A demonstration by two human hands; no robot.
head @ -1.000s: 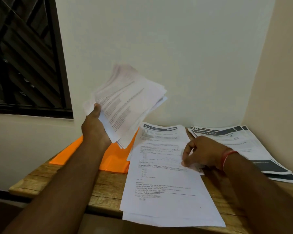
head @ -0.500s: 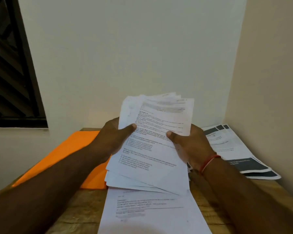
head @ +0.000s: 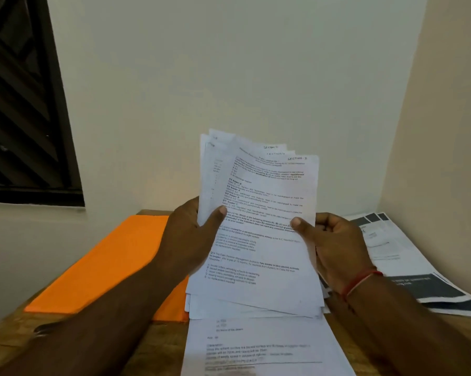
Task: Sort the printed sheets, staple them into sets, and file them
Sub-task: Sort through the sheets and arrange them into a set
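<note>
While we hold the fanned sheaf (head: 258, 240) upright at frame centre, left hand (head: 191, 237) and right hand (head: 335, 245) each pinch a side edge | step: sorting | next, we judge: square edges first.

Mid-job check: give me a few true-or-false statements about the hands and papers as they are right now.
1. Both the left hand and the right hand grip the fanned stack of sheets. True.
2. The orange folder lies to the right of the stack. False: it lies on the wooden table, left of it.
3. By the right wall lie sheets with dark bands. True.
4. Nothing lies on the table below the held stack. False: a loose printed sheet lies there.
</note>
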